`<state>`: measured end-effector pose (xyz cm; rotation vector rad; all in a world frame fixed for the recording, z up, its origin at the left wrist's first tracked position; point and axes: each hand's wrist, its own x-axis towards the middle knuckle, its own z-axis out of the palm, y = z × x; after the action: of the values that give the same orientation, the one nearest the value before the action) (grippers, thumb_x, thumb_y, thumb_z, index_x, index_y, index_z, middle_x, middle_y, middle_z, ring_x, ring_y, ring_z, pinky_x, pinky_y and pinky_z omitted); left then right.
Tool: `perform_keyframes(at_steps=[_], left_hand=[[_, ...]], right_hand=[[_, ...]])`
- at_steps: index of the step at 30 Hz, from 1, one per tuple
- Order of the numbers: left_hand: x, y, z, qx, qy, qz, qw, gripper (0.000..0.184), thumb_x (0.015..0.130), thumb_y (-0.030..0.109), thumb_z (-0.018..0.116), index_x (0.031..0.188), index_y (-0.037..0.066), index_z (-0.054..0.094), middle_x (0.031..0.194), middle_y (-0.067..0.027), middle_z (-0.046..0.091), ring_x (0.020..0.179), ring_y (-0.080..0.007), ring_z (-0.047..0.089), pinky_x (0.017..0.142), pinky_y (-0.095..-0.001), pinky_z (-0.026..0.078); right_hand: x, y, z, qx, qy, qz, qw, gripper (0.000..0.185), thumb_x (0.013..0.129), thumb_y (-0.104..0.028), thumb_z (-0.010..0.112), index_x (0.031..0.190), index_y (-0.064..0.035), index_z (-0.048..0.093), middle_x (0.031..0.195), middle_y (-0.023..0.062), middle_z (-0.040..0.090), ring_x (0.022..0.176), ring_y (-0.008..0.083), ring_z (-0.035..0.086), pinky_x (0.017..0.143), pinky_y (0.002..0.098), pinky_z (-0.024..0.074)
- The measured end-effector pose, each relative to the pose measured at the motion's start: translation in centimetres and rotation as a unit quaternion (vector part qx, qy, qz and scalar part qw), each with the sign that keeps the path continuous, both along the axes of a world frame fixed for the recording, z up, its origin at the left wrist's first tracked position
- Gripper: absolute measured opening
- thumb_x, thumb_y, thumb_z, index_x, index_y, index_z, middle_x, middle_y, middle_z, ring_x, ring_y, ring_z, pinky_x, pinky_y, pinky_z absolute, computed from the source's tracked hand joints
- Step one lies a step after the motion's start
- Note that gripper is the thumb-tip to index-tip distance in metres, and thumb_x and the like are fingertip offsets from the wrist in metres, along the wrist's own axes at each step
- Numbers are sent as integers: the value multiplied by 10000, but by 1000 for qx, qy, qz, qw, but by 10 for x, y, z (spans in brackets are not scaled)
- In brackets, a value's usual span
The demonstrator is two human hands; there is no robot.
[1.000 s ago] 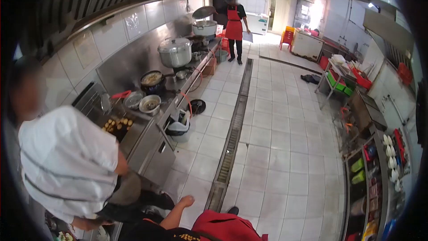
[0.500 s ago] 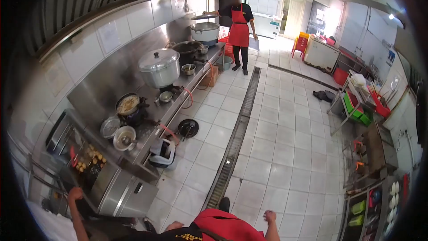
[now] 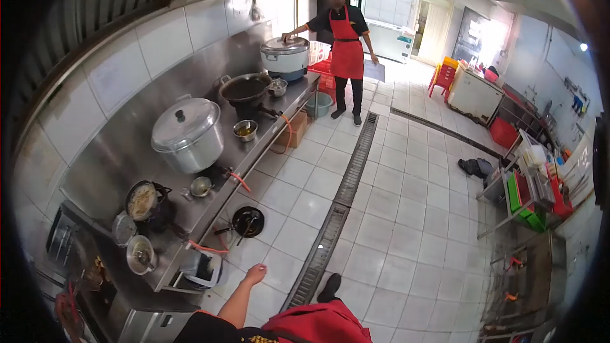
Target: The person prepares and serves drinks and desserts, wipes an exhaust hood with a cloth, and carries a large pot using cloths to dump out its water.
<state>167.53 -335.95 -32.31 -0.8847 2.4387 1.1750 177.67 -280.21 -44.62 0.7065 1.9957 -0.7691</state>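
Observation:
My left hand (image 3: 255,274) is held out in front of my red apron (image 3: 318,322), above the floor. Its fingers are loosely curled and nothing shows in them. My right hand is out of view. Nearest to the left hand are a plastic tub (image 3: 202,269) below the counter edge and a black frying pan (image 3: 248,221) on the floor. On the steel counter (image 3: 181,206) stand a metal bowl (image 3: 141,255), a wok with frying food (image 3: 142,201) and a large lidded aluminium pot (image 3: 187,136).
A co-worker (image 3: 345,44) in a red apron stands at the counter's far end, one hand on the lid of a big pot (image 3: 284,57). A drain grate (image 3: 346,181) runs along the tiled floor. Racks and a worktable (image 3: 521,178) line the right side.
My view has moved forward along the counter. My left hand has swung forward and my right hand has left view. The co-worker's raised lid now rests on the far pot.

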Motion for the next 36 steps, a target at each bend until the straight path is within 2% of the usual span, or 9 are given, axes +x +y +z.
perform_keyframes(at_steps=[3,5,6,8,13,19,21,26,36], left_hand=[[-6,-17,-110,-156,-89,-210,961,391,828,362,422,968,47,606,991,-170,612,920,-332,585,807,-402,454],[-6,-3,-94,-21,-201,-185,962,349,827,339,434,930,54,607,945,-131,630,767,-268,623,708,-396,487],[-8,23,-58,121,-241,83,959,273,835,296,463,937,90,609,911,-66,632,726,-199,621,662,-408,491],[-3,31,-58,223,-275,132,926,213,853,241,469,992,131,586,917,-21,615,752,-162,608,631,-400,492],[-49,25,-57,276,-320,224,878,218,852,201,452,1029,129,556,932,-54,600,817,-184,590,655,-395,485],[-228,-67,-62,254,-293,231,892,255,829,228,446,934,63,610,881,-121,617,799,-240,598,709,-411,484],[-314,-115,-67,200,-265,187,924,281,821,237,444,903,41,628,865,-144,623,793,-258,600,727,-417,484],[-549,-223,-44,-68,-85,-2,994,405,829,348,416,961,16,605,1029,-216,582,961,-383,551,850,-427,439],[-856,-270,-35,42,-9,21,999,319,799,298,513,940,29,608,817,-138,638,751,-259,621,682,-356,488]], right_hand=[[-135,23,-14,42,14,119,992,279,727,-294,541,780,-44,654,786,134,649,732,229,640,662,368,501],[-251,27,-34,77,31,243,966,283,728,-301,537,761,-48,659,784,139,650,734,237,642,672,370,498],[-302,16,-16,113,107,167,974,282,740,-291,520,773,-52,665,832,142,652,736,280,638,684,387,497],[-411,4,-17,153,278,320,892,238,725,-228,495,752,-58,660,794,157,649,748,292,631,701,422,485],[-637,-114,58,-66,371,19,926,249,787,-199,553,951,-19,606,841,107,644,689,191,638,521,300,489],[-721,-214,26,-69,316,84,942,207,808,-175,533,935,-35,616,805,83,646,636,167,633,487,270,492],[-722,-227,46,-34,108,103,988,257,797,-237,557,950,-40,621,823,84,650,638,177,631,526,316,509],[-700,-235,12,36,12,-81,996,297,793,-292,557,968,-62,626,890,115,613,750,196,610,625,352,516],[-802,-247,21,7,-32,-173,984,327,806,-291,483,1000,-63,615,956,121,579,853,256,571,741,377,462]])
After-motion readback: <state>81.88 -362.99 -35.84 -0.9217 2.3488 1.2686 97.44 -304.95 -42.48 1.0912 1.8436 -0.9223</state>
